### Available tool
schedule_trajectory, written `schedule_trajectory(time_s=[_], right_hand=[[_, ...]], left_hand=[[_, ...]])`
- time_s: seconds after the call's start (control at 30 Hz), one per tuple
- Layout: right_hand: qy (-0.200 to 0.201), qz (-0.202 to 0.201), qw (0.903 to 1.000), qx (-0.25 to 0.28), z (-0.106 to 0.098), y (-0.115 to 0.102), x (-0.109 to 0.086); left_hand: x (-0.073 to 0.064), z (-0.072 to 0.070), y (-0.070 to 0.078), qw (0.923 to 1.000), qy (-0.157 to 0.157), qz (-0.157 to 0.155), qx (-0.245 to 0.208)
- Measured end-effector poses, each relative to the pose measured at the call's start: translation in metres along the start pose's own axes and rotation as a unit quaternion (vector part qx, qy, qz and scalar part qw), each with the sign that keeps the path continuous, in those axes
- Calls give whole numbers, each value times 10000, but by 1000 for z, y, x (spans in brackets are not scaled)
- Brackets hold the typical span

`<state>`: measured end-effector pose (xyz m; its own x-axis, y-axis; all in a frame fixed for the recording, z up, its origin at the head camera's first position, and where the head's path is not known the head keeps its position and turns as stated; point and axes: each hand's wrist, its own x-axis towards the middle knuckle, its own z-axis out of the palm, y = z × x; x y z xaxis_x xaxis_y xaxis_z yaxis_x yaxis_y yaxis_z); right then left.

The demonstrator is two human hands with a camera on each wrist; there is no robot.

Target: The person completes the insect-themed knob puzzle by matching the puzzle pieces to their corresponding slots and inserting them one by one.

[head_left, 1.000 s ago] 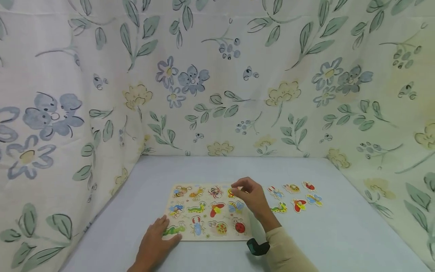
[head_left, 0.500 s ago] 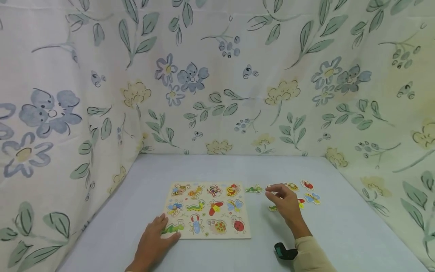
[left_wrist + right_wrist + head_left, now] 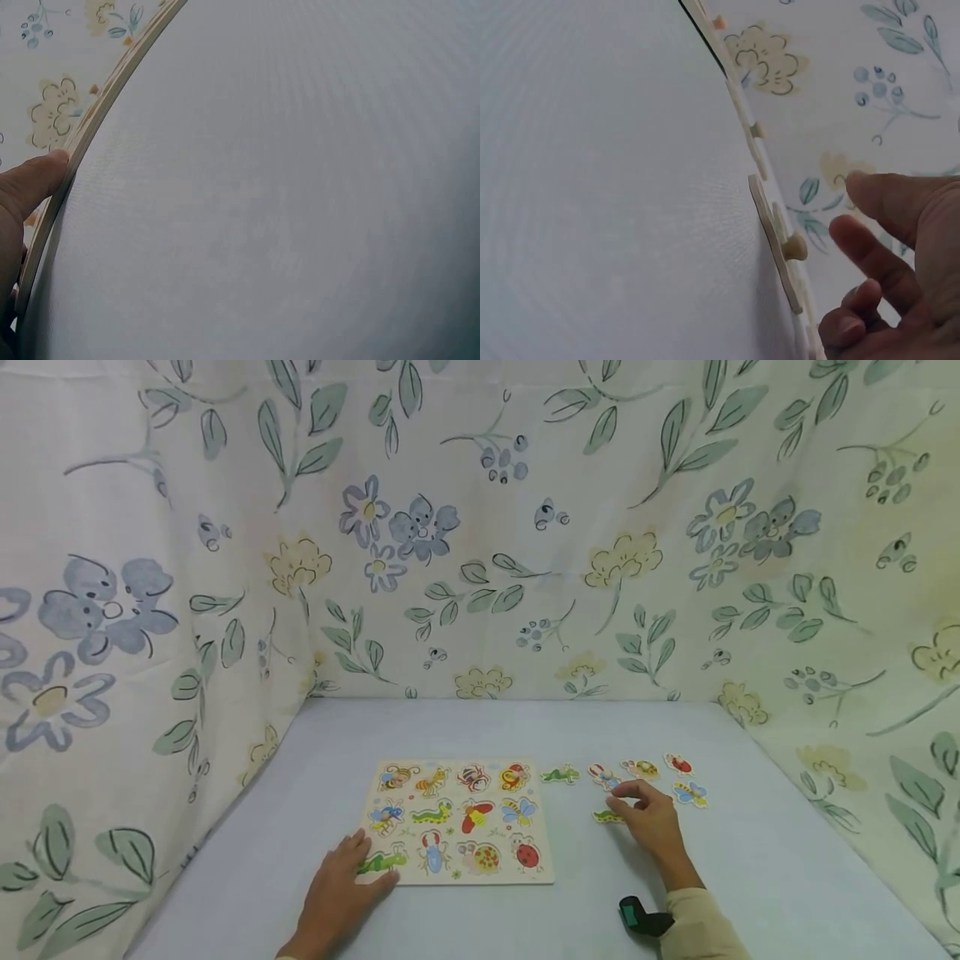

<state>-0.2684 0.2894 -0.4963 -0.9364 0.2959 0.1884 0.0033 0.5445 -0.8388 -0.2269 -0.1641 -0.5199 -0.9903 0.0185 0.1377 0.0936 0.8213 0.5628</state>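
**Asker:** Hands first, from the head view: what are they doing?

**Describer:** Left hand is lying flat with straight fingers on the near left corner of the wooden puzzle board, holding nothing. Right hand is coming down over the loose insect pieces lying to the right of the board, fingers loosely curled and reaching toward a green caterpillar piece just beside its fingertips. I cannot tell whether it is touching that piece yet.

**Asker:** What is different from a second ago?

**Describer:** A second ago the right hand was lifting a piece at the board's top right slot. Now a green piece is lying on the pale surface just right of the board, and the hand is moving on along the row of loose pieces. I judge that one piece is set aside and the hand is choosing another.

**Asker:** And the left wrist view?

**Describer:** A thumb is pressing against the board's edge.

**Asker:** The right wrist view?

**Describer:** Fingers are hanging relaxed, slightly apart, near a knobbed piece seen edge-on. Nothing is held.
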Motion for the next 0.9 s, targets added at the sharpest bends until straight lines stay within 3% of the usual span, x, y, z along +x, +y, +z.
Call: schedule_trajectory(time_s=[0.23, 0.6, 0.9], right_hand=[[-24, 9, 9968, -799, -4, 4, 3], [-98, 37, 9948, -1012, 2, 6, 6], [326, -68, 9956, -872, 1, -4, -2]], left_hand=[[3, -1, 3, 10000, 11, 6, -43], [3, -6, 7, 9999, 58, -120, -95], [0, 1, -3, 9995, 14, -108, -308]])
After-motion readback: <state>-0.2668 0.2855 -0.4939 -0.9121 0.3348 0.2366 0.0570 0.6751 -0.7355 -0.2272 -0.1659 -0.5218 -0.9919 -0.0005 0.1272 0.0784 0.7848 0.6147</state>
